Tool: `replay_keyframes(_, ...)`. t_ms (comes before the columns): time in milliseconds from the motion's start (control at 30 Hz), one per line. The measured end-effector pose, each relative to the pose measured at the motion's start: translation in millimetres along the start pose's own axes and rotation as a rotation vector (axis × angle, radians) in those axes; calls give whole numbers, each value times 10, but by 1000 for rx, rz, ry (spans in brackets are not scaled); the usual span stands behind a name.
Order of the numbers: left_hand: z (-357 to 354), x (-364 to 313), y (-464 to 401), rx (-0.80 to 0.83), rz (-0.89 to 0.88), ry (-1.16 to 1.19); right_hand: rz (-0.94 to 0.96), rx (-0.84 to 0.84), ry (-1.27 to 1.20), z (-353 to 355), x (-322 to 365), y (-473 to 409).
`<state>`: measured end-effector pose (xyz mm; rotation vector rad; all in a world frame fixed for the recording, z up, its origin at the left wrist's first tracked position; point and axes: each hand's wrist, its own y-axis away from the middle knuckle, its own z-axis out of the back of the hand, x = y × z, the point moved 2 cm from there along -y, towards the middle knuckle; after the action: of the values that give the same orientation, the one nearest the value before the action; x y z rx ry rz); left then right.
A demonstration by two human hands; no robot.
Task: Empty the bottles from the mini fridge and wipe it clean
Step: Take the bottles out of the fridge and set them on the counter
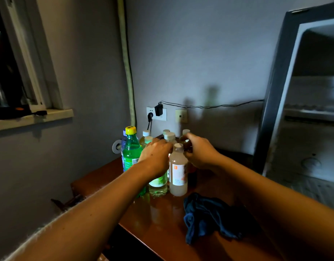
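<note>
Several bottles stand clustered on a brown wooden table (209, 187). A green bottle with a yellow cap (131, 147) is at the left, and a cloudy pale bottle with a white label (178, 172) is at the front. My left hand (156, 155) curls over the top of a pale green bottle (158, 185). My right hand (198, 153) grips the neck of a dark bottle (191, 172) just right of the cloudy one. The mini fridge (303, 140) stands open at the right, and its shelves look bare.
A crumpled dark blue cloth (205, 215) lies on the table near the front. Wall sockets (156, 113) with a plugged charger and a cable are behind the bottles. A window and sill (30, 117) are at the left.
</note>
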<state>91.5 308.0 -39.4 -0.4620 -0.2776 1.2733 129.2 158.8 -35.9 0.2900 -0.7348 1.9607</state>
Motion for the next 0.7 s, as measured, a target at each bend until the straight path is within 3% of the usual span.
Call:
replay_keyframes(400,123,-576,332,49,-14,119,-19,115,210,526,-113,646)
replay_keyframes(700,60,-1170,379,126,-48,225,-90,38,146,974,-280,1335)
